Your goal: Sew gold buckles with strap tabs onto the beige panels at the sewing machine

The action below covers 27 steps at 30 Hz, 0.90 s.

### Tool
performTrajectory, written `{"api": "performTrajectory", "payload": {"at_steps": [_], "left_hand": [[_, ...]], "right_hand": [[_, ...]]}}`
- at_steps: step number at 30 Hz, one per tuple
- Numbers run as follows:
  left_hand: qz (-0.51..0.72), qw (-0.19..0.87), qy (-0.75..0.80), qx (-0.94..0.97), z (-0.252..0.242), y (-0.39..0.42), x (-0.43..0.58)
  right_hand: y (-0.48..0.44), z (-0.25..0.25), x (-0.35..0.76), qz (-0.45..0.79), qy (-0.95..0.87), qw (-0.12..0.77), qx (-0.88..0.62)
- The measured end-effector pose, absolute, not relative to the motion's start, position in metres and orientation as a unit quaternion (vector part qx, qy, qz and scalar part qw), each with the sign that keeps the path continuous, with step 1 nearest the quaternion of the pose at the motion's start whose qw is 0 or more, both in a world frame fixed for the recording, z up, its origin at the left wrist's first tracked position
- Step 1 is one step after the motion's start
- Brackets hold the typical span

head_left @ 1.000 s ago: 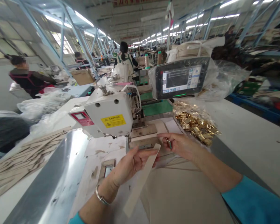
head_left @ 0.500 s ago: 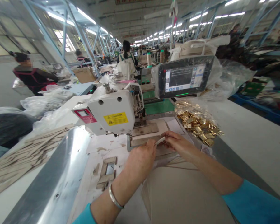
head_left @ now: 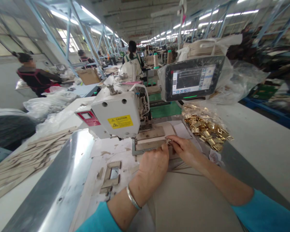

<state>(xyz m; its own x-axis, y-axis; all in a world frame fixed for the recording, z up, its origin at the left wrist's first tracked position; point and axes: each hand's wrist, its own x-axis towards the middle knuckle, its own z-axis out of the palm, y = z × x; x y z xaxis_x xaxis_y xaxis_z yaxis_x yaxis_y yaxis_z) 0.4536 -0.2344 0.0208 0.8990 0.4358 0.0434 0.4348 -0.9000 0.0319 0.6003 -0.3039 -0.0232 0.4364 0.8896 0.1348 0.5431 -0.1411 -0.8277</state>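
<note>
In front of the sewing machine (head_left: 116, 112), my left hand (head_left: 155, 162) and my right hand (head_left: 185, 148) meet with fingers pinched together. A small pale strip (head_left: 168, 141) shows between the fingertips, both hands gripping it. Most of the strip is hidden by my fingers. Beneath and just beyond them lies the machine's grey metal clamp frame (head_left: 141, 151), with beige pieces (head_left: 151, 132) in and behind it. A large beige panel (head_left: 190, 199) is under my wrists, nearest to me.
Gold metal buckles (head_left: 207, 130) spill from a clear bag on the right. A control screen (head_left: 192, 79) stands behind them. Beige strips (head_left: 26, 158) lie at the left, and a taped rectangular template (head_left: 112, 175) is nearer. Other people sit further off.
My left hand has moved right and closer to my right hand, covering more of the pale strip. The right hand stays nearly in place. The view has shifted slightly.
</note>
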Motion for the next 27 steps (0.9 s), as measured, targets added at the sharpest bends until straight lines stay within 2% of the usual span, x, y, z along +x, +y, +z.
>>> {"api": "performTrajectory", "payload": {"at_steps": [3,7,11,14,19,24,27], "left_hand": [[0.023,0.018,0.227,0.973,0.021,-0.232,0.454],[0.039,0.038,0.242,0.969,0.019,-0.226,0.457],[0.122,0.003,0.210,0.970,0.008,-0.221,0.460],[0.174,-0.009,0.187,0.967,-0.010,-0.216,0.460],[0.134,0.052,0.245,0.959,-0.040,-0.201,0.457],[0.122,0.063,0.250,0.958,-0.044,-0.192,0.453],[0.122,0.064,0.257,0.957,-0.042,-0.190,0.450]], "right_hand": [[-0.306,-0.021,0.593,0.158,-0.511,0.429,-0.728],[-0.307,-0.012,0.580,0.163,-0.543,0.429,-0.703],[-0.301,-0.010,0.594,0.172,-0.535,0.408,-0.719],[-0.287,-0.015,0.619,0.229,-0.511,0.415,-0.717],[-0.263,-0.013,0.641,0.361,-0.423,0.384,-0.737],[-0.248,0.001,0.636,0.412,-0.360,0.344,-0.763],[-0.240,0.001,0.633,0.440,-0.346,0.352,-0.750]]}}
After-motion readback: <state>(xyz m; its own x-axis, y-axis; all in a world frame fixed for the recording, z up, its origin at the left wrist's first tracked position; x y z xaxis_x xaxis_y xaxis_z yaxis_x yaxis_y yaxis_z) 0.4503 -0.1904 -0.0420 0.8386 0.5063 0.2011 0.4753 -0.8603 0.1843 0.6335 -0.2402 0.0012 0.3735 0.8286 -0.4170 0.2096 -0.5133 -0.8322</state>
